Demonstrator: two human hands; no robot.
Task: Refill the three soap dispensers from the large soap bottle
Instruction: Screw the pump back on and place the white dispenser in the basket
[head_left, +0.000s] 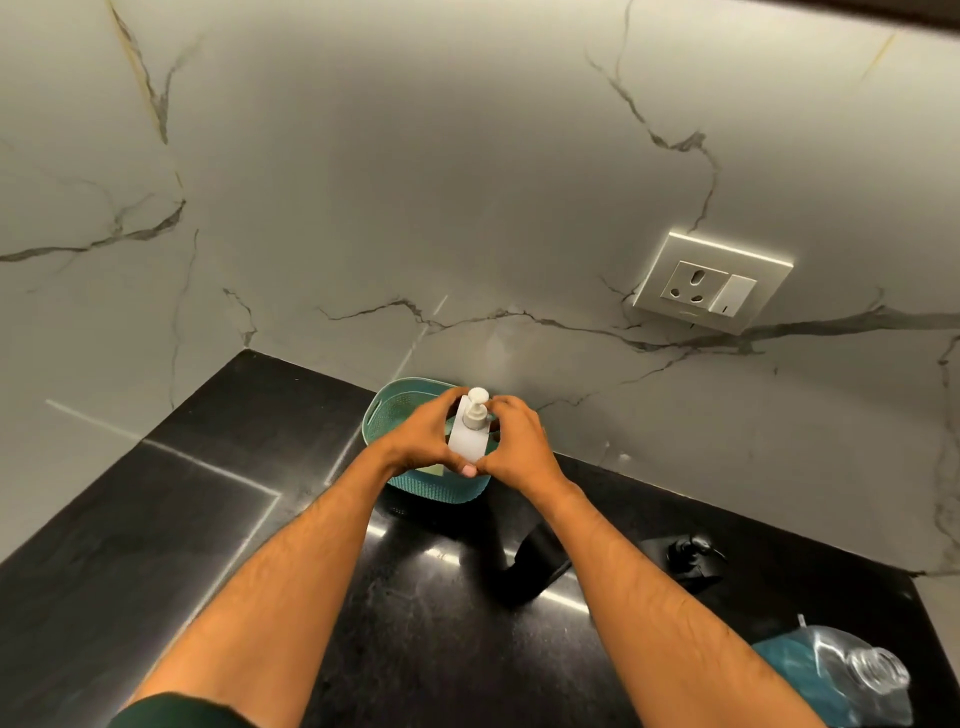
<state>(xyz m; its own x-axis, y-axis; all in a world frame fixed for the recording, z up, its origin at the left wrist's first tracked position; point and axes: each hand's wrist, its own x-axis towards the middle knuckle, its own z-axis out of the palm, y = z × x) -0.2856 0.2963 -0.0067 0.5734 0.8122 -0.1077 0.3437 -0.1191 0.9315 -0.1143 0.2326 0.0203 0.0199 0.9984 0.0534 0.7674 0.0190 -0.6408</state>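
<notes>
A white soap dispenser (469, 434) with a pump head stands upright over a teal basket (395, 405) at the back of the black counter. My left hand (423, 436) grips its left side and my right hand (519, 441) grips its right side, thumbs meeting at its base. The basket's inside is mostly hidden by my hands; a pale green item shows at its near edge. At the lower right lies a large clear plastic soap bottle (841, 675) with blue liquid, its open neck pointing right.
Black faucet (535, 561) and a black fitting (685, 556) rise from the counter between me and the basket. A wall socket (711, 283) sits on the marble backsplash at the right. The black counter (208, 519) extends to the left.
</notes>
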